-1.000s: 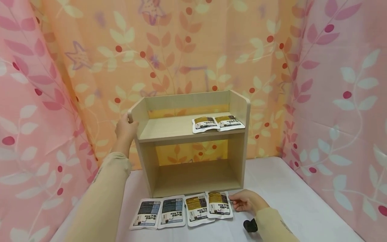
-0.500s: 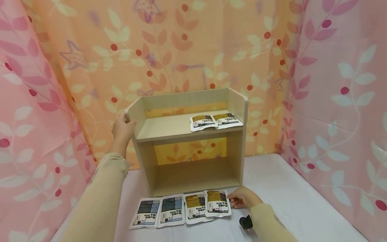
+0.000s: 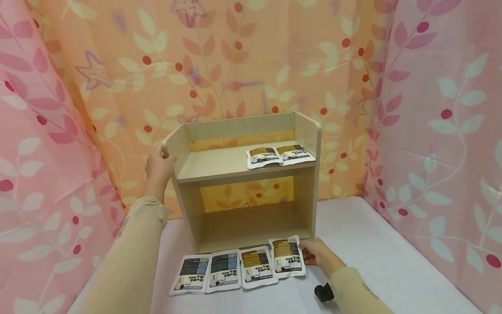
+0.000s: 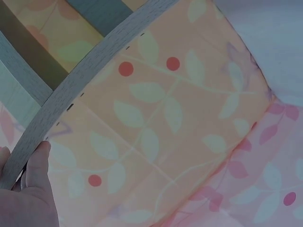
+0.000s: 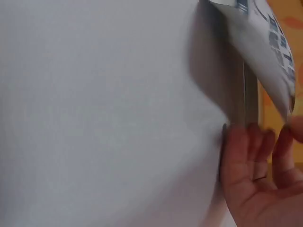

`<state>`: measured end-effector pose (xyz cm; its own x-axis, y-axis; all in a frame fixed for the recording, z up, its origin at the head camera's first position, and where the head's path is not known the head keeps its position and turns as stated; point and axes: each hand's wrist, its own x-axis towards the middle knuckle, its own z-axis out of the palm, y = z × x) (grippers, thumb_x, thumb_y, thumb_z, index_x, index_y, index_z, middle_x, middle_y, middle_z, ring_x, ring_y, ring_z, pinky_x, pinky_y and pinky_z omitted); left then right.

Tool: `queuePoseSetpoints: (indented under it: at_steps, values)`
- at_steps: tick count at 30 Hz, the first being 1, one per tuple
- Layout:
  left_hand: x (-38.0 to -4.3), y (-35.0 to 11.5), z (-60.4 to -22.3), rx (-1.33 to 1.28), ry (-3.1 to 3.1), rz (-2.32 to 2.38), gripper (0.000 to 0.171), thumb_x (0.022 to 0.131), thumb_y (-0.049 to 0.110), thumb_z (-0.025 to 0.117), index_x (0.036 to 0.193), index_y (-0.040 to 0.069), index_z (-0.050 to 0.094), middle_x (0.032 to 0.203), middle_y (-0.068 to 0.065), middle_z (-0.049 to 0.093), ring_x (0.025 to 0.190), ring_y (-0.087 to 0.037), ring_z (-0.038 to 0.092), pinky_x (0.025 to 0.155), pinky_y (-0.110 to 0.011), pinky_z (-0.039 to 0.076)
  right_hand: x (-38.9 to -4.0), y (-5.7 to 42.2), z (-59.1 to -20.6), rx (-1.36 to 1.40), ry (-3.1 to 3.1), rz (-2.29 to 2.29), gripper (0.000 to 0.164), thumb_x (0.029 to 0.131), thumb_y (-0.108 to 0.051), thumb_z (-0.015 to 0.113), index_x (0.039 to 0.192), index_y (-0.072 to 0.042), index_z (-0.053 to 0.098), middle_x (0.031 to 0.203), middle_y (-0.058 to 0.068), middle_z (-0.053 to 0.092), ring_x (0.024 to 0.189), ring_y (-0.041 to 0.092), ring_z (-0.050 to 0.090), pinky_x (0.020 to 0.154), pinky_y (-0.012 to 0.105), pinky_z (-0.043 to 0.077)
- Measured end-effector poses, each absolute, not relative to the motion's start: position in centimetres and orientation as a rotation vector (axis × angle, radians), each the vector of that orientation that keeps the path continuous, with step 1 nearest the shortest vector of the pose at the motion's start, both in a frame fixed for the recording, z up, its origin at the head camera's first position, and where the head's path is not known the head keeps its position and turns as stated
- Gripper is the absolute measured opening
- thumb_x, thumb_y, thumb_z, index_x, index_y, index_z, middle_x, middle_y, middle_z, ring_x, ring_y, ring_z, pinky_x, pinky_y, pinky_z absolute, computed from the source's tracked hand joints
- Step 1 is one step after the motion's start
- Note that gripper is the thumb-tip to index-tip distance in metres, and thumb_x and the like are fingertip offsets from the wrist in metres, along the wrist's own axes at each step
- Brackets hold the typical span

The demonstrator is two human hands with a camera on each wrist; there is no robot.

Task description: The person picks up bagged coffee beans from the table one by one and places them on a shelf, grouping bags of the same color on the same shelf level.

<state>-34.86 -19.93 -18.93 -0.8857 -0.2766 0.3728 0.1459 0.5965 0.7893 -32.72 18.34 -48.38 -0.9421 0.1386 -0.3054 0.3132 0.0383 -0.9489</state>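
A: Head view first: where is the packet?

B: The packet (image 3: 288, 258), white with a gold-and-dark label, is just in front of the shelf (image 3: 219, 163), toward its right end. Your right hand (image 3: 319, 254) pinches its right edge. Your left hand (image 3: 160, 166) grips the shelf's left side wall near the top. Also before the shelf, farther left, lie another gold packet (image 3: 256, 267) and two blue packets (image 3: 223, 271). Two more gold packets (image 3: 263, 156) lie on the shelf's upper board, at its right.

A: Left wrist view?

B: Your fingers and thumb are on either side of the shelf wall's edge, clamped on it.

A: Right wrist view: how should the packet handle?

B: Your thumb and forefinger meet on one corner; your other fingers curl loosely below. The packet slants up off the white cloth (image 5: 94, 118) in front of the shelf, its edge bowed. That suggests a light, soft pouch; its smooth face may be slippery. A corner pinch could let it sag or swivel, so a deeper hold along the side seal should steady it. It seems hardly fragile, but squeezing the middle might crease it.
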Motion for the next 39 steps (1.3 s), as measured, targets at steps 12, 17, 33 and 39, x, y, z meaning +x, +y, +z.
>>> queuePoseSetpoints:
  at_steps: [12,17,33,39]
  values:
    - [-34.8,-19.8,-18.9,0.098,-2.361,-1.231,0.036,0.097,0.012,0.051,0.131,0.001,0.048,0.139,-0.023,0.051,0.129,-0.043,0.041,0.108,-0.055,0.025,-32.4,17.7,-47.1,0.405,1.727,-2.337,0.029,0.093,0.004,0.044,0.115,0.023,0.041,0.08,0.015,0.065,0.08,0.028,0.066,0.085,0.045,0.053]
    - [-35.0,-19.6,-18.9,0.097,-2.358,-1.221,0.035,0.097,0.013,0.051,0.13,0.001,0.048,0.138,-0.023,0.051,0.129,-0.043,0.042,0.108,-0.054,0.026,-32.4,18.1,-47.4,0.345,1.637,-2.302,0.035,0.09,0.016,0.046,0.12,0.028,0.034,0.078,0.015,0.064,0.083,0.031,0.066,0.088,0.043,0.052]
    - [-34.8,-19.9,-19.5,0.13,-2.36,-1.222,0.042,0.097,0.012,0.05,0.137,0.003,0.047,0.137,-0.022,0.052,0.127,-0.041,0.044,0.106,-0.053,0.03,-30.6,18.7,-48.3,0.124,1.71,-2.22,0.058,0.092,0.011,0.045,0.138,0.022,0.012,0.086,0.01,0.067,0.086,0.028,0.068,0.084,0.047,0.053]
    - [-34.9,-19.8,-19.3,0.116,-2.33,-1.218,0.039,0.096,0.011,0.051,0.135,0.003,0.049,0.135,-0.022,0.054,0.126,-0.04,0.046,0.106,-0.054,0.03,-30.7,19.9,-46.9,0.101,1.591,-2.341,0.059,0.095,0.007,0.045,0.143,0.018,0.011,0.087,0.009,0.068,0.084,0.024,0.068,0.08,0.039,0.055]
